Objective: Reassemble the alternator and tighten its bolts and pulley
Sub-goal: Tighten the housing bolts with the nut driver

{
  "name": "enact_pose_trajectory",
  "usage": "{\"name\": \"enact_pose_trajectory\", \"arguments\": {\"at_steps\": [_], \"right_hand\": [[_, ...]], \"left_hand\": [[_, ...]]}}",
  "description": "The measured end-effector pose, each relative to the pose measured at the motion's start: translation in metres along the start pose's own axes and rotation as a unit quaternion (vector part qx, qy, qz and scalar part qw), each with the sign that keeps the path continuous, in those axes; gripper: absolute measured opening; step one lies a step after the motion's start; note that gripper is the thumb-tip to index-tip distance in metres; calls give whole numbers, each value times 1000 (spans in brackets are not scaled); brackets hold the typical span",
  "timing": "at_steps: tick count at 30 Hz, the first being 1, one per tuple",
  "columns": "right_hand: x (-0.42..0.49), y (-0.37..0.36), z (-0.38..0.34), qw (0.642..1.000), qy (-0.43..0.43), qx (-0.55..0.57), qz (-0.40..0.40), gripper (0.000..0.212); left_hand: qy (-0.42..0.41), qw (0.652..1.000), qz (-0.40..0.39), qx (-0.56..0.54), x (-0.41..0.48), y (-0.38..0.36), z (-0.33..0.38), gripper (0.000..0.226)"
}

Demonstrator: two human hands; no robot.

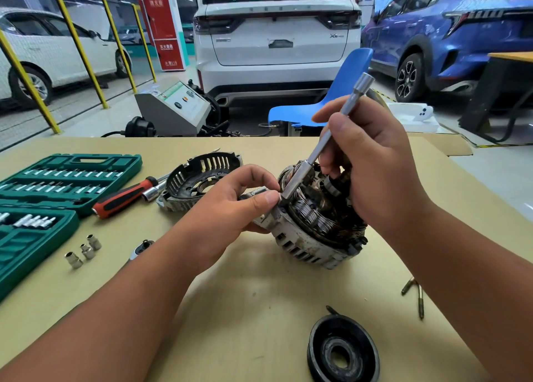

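Observation:
The alternator body [311,237], its copper windings exposed, stands tilted on the cardboard-covered table. My right hand [372,162] grips a long silver extension bar with a socket [326,145], slanted down so that its tip sits on the housing's left rim. My left hand [233,205] steadies the housing's left side, with thumb and forefinger pinching by the socket tip. The alternator's rear cover [199,182] lies apart behind my left hand. The black pulley [343,350] lies flat at the table's front. Two long bolts [415,292] lie to the right.
A green socket set case [57,185] lies open at the left, with a red-and-black driver [127,197] and three loose sockets [83,251] beside it. A ratchet head [141,247] shows under my left forearm. Beyond the table stand a blue chair [331,96], a grey machine and parked cars.

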State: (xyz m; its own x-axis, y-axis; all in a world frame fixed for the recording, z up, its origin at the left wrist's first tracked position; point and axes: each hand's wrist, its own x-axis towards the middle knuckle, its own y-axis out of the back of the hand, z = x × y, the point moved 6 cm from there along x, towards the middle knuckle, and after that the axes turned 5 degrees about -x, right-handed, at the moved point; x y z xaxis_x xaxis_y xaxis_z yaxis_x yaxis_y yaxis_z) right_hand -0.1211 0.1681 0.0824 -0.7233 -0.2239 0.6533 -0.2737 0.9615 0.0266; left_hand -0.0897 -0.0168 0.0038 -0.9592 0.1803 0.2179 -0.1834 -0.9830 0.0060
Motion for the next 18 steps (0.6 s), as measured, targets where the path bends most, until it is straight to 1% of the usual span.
{"name": "enact_pose_trajectory", "arguments": {"at_steps": [5, 12, 18], "right_hand": [[0, -1, 1, 1000, 3, -26, -3, 21], [3, -1, 0, 999, 14, -34, -13, 19], [4, -2, 1, 1000, 9, -19, -11, 18]], "left_hand": [[-3, 1000, 1, 6, 1, 1, -1, 15], [-1, 1000, 4, 5, 0, 2, -1, 15], [0, 1000, 9, 6, -1, 0, 1, 16]]}}
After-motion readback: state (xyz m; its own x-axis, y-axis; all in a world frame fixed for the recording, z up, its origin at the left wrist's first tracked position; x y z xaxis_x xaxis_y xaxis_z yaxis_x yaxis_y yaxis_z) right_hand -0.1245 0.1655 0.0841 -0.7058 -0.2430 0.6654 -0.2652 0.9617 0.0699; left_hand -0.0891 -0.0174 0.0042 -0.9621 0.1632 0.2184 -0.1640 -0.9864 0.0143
